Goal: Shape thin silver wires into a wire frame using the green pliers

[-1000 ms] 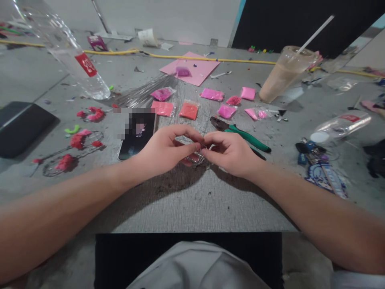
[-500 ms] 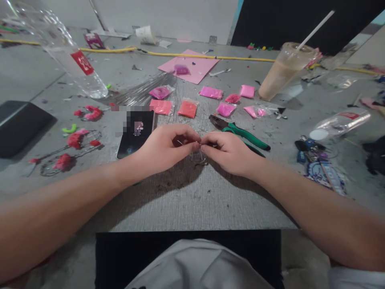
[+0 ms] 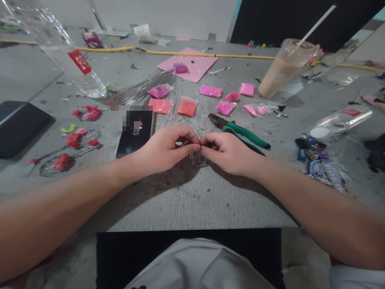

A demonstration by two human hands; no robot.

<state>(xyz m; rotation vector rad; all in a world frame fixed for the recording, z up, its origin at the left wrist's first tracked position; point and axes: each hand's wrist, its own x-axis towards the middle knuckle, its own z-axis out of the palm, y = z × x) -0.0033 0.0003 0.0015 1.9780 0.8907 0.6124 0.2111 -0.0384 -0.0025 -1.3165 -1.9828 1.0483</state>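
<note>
A small frame of thin bent wire [image 3: 198,159] sits between my hands, low over the grey table [image 3: 186,208]. My left hand [image 3: 168,147] pinches it from the left with thumb and forefinger. From the right, my right hand [image 3: 226,151] is closed on the same wire, its fingertips meeting those of the left. My fingers cover the upper part of the frame. Green-handled pliers [image 3: 247,135] lie just beyond my right hand. Beside my left hand is a phone [image 3: 135,136] with its screen lit.
Packets of pink and orange clay [image 3: 187,107] lie beyond my hands, near a bundle of straight wires [image 3: 135,93]. Red-decorated wire pieces [image 3: 74,139] lie left. A water bottle [image 3: 80,66], an iced drink cup [image 3: 279,72], a lying bottle [image 3: 343,120] and keys [image 3: 309,145] surround the area.
Both hands stay together on the wire frame, with only slight finger movement. A bit more of the frame shows below the fingertips. The view has shifted slightly.
</note>
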